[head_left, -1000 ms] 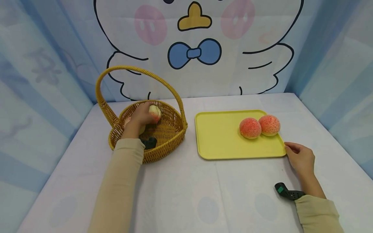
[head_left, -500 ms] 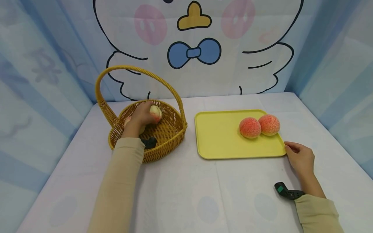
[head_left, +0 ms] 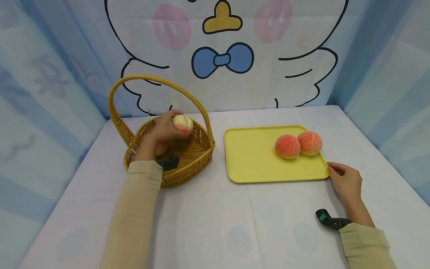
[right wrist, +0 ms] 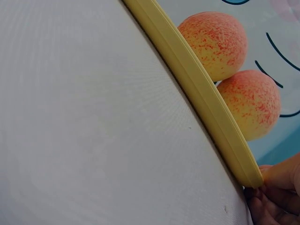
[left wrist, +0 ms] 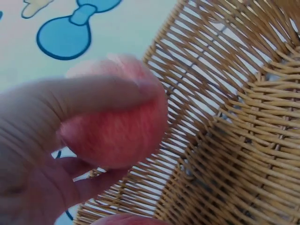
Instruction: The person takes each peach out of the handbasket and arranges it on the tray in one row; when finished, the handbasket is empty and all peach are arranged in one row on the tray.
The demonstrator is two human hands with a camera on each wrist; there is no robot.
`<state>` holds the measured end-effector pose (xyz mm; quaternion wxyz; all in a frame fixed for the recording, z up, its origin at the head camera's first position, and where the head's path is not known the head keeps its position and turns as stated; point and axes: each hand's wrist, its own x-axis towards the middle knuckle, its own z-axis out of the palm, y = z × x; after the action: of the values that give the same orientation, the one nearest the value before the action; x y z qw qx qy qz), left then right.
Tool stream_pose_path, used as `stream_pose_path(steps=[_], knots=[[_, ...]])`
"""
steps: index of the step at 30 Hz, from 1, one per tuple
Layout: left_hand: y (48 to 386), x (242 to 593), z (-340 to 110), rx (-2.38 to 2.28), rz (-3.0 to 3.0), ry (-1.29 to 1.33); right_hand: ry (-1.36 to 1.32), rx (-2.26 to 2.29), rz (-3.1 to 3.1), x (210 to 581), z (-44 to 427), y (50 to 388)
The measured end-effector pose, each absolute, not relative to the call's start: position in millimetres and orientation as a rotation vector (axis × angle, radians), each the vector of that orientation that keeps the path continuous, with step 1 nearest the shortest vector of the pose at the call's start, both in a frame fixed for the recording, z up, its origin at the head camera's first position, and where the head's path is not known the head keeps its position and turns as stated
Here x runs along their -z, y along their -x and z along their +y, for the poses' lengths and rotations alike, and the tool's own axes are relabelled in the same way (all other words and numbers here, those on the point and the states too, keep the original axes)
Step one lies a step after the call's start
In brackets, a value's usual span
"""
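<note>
My left hand grips a pale peach with a red blush above the wicker basket. In the left wrist view the thumb lies across the peach, with fingers curled beneath it. Another peach lies in the basket, partly hidden by the hand and wrist. My right hand pinches the near right corner of the yellow tray. Two red-speckled peaches, one in front and one behind, sit touching on the tray's right side.
The basket's tall arched handle rises over the left hand. A white tablecloth covers the table. Behind it hangs a printed curtain. Each wrist wears a black device, such as the right wrist camera.
My left hand has lifted the peach up from inside the basket and shifted it slightly right. The right hand stays at the tray corner, and the tray has not moved.
</note>
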<state>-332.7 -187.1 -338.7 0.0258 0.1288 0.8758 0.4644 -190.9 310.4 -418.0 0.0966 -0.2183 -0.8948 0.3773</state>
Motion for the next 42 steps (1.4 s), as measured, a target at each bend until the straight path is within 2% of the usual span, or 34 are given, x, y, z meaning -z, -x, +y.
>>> stream_pose_path(steps=[11, 27, 42], knots=[[320, 319, -186, -1.472, 2.715, -0.608, 0.654, -1.125, -2.674, 416, 308, 190], [278, 294, -190, -1.525, 2.653, -0.727, 0.654, -1.122, -2.675, 416, 310, 189], [240, 278, -182, -1.638, 2.532, -1.055, 0.671, -1.142, -2.68, 417, 310, 191]])
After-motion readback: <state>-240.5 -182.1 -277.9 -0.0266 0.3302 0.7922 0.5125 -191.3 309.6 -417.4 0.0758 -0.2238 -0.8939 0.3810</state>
